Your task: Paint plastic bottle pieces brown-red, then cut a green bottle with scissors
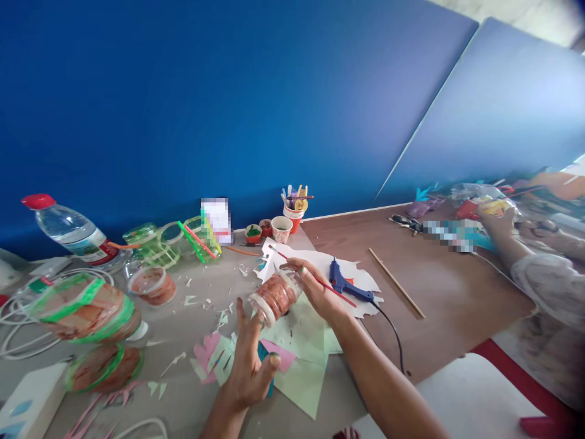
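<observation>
A small clear plastic jar [278,297] with brown paint on its side lies tilted between my hands, above pale green paper [299,372]. My left hand [249,372] supports its whitish near end with the fingers; thumb and index finger stand apart from it, and the exact grip is partly hidden. In my right hand [315,291] is a thin red paintbrush [339,295], its tip pointing up and left. The fingers of that hand are close by the jar's far end. A blue glue gun [347,283] rests on white cut paper [365,277] to the right.
Brown-painted containers with green tape [85,308], a tub [153,286] and a water bottle [73,231] stand left. Paint cups [281,228] and a cup of tools [295,213] line the blue partition. A wooden stick [397,283] lies right; another person's arm [507,238] reaches in beyond.
</observation>
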### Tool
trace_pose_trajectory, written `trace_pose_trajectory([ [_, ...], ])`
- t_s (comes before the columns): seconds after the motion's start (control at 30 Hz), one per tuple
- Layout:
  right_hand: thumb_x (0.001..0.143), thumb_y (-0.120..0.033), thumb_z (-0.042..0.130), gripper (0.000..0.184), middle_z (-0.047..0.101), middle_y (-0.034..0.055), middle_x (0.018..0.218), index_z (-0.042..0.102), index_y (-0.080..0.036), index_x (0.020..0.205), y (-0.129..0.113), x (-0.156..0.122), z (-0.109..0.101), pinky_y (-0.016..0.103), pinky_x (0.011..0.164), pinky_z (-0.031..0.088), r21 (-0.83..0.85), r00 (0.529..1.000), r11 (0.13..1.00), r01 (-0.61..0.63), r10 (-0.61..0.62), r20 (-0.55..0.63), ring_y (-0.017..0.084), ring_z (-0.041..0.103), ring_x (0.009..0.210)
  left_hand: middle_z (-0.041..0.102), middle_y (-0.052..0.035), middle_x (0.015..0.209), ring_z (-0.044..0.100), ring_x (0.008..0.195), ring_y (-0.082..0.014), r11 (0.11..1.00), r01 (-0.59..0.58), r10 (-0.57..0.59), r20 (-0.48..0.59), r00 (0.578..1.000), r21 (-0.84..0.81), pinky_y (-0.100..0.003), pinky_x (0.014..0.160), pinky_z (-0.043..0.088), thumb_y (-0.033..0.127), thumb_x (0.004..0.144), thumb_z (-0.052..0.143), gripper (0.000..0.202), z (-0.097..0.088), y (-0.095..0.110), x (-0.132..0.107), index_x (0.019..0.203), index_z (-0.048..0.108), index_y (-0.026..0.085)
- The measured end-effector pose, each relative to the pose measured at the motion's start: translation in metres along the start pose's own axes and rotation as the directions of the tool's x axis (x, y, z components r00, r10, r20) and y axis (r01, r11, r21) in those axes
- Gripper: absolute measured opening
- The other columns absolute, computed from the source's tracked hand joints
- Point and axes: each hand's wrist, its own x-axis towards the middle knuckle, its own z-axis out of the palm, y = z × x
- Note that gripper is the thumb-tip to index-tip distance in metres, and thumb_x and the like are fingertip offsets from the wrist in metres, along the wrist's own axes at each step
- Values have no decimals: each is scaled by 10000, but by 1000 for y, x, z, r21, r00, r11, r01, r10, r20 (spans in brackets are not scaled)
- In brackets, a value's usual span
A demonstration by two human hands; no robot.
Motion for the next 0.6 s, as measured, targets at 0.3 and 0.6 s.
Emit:
trace_pose_trajectory([
  [0.3, 758, -403, 779, 427, 687, 86, 1196, 674, -245, 1141, -9, 0, 1, 446, 1059, 415, 106, 998, 994, -31, 25, 53, 282, 593, 1183, 629, -161, 1300, 399, 1375, -420, 960, 197, -215, -73, 974, -199, -553, 1123, 341, 668, 742, 633, 612, 4, 5, 10, 1147, 688, 212],
  [0.6, 755, -373, 797, 473, 683, 95, 1217, 646, -253, 1187, -6, -2, 1, 459, 1057, 432, 103, 985, 995, 13, -31, 169, 277, 610, 1179, 688, -166, 1192, 501, 1311, -350, 937, 187, -206, -34, 978, -294, -503, 1097, 402, 699, 821, 503, 626, 10, 19, 25, 1153, 680, 199],
])
